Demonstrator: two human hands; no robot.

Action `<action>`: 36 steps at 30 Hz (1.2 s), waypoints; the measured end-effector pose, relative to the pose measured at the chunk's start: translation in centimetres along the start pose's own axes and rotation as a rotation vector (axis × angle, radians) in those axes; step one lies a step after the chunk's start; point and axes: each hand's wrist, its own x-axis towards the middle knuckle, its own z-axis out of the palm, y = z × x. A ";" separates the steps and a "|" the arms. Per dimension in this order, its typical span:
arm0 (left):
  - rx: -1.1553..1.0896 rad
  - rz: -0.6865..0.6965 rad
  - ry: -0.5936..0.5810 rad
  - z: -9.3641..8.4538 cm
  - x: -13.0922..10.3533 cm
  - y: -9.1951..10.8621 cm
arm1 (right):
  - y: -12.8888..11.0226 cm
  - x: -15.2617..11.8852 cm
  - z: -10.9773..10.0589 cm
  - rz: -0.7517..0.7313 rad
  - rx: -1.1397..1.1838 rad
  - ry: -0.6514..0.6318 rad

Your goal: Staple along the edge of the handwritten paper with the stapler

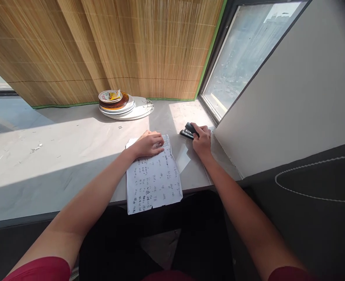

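For steady work, the left hand (149, 144) should bear evenly on the written paper (153, 183) beneath it (whether it pinches an edge, I cannot tell), while the right hand (202, 141), clamped on the black stapler (186, 134), should hold it level on the bench (73, 152).

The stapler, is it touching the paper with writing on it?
Apart. The head view shows a strip of pale ledge between the stapler and the paper.

the gripped stapler (191, 128) is black; left of it, white paper (154, 179) carries dark handwriting (143, 196); beyond the grip, a green-edged tan blind (116, 47) shows fine streaks.
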 end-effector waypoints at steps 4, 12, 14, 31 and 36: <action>0.005 0.003 -0.018 -0.2 0.1 0.1 | 0.3 -0.1 0.1 -0.016 0.015 0.000; -0.024 0.013 -0.026 -0.3 0.1 0.2 | 0.3 0.1 0.2 0.013 0.051 -0.019; -0.010 -0.005 -0.036 -0.2 0.1 0.1 | 0.4 0.1 0.2 0.012 0.057 -0.021; -0.129 0.017 -0.042 0.1 0.1 -0.2 | 0.8 0.2 0.5 -0.018 0.015 0.011; -0.166 0.049 -0.029 -0.1 0.0 0.0 | 0.8 0.2 0.5 -0.021 0.011 0.006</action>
